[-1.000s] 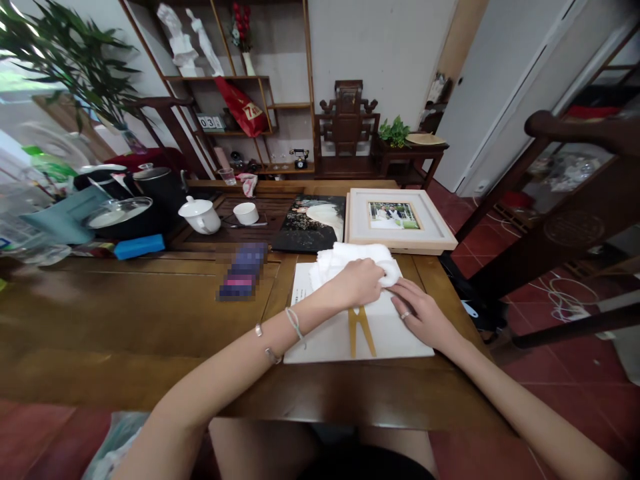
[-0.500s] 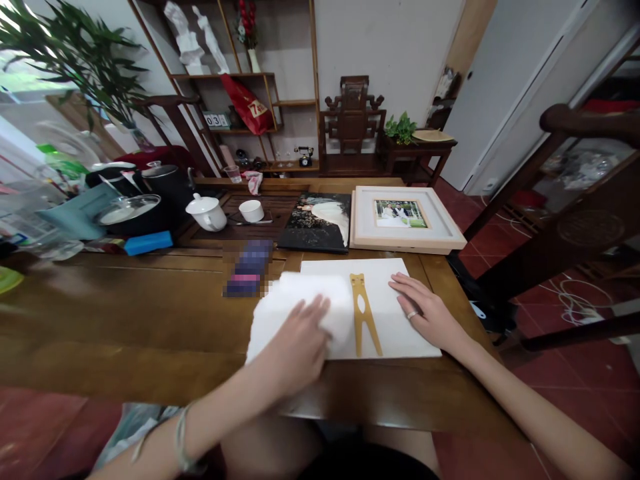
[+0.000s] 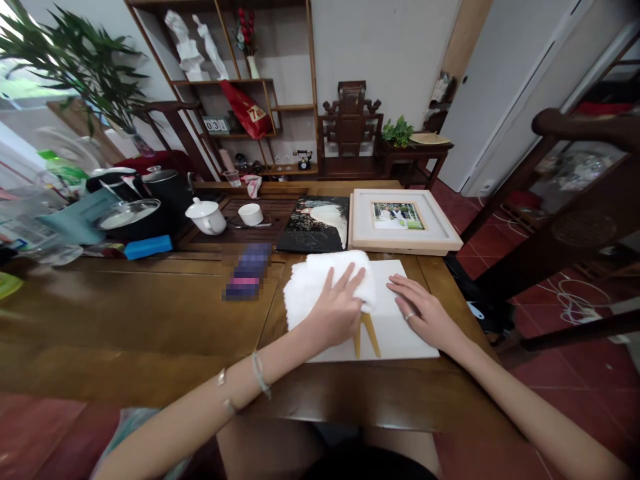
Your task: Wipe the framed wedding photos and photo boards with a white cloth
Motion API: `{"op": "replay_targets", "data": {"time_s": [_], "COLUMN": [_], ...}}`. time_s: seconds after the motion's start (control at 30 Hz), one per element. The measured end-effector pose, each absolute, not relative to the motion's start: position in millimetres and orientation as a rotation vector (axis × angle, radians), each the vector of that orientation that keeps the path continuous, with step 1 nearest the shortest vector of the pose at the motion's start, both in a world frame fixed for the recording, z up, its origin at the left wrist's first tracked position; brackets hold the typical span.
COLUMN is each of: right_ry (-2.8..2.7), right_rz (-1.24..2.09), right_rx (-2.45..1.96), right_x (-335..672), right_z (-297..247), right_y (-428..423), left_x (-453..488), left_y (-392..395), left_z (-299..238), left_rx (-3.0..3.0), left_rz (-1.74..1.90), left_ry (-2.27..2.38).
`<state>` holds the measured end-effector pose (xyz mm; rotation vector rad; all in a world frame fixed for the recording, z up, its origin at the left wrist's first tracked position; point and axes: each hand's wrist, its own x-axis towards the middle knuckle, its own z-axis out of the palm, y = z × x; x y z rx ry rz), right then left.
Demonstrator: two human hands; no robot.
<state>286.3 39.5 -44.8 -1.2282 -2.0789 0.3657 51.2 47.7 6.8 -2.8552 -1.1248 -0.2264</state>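
My left hand (image 3: 336, 310) lies on a folded white towel (image 3: 305, 283), its fingers spread and pressing down from above. Under the towel is a flat white board (image 3: 395, 340) near the table's front edge. Two yellow prongs of a flat forked shape (image 3: 371, 333) show below my left hand; the towel and hand cover its upper part. On the board's right side rests my right hand (image 3: 423, 310), fingers stretched out flat, a ring on one of them. It holds nothing.
Behind the board are a dark photo panel (image 3: 317, 223) and a pale wooden picture frame (image 3: 405, 220). Left of the towel lies a pixelated purple item (image 3: 247, 272). A lidded white cup (image 3: 206, 217), small white bowl (image 3: 251, 214), blue block (image 3: 148, 247) and pots stand farther left.
My left hand and the towel have moved right and away from me across the board, covering the top of the yellow shape. My right hand has stayed in place.
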Motion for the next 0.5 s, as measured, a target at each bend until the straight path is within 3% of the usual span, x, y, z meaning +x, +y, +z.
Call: {"op": "replay_targets", "data": {"time_s": [0.17, 0.5], "right_ry": [-2.069, -2.094], "right_rz": [0.368, 0.473], "right_rx": [-1.176, -1.161], "right_x": [290, 296], "right_z": [-50, -53], "right_y": [42, 42], "left_x": [95, 101], "left_y": [43, -58], "left_z": [2, 17], "left_rx": [-2.801, -3.010], "left_rz": [-0.171, -0.204], "left_ry": [-1.003, -0.751]}}
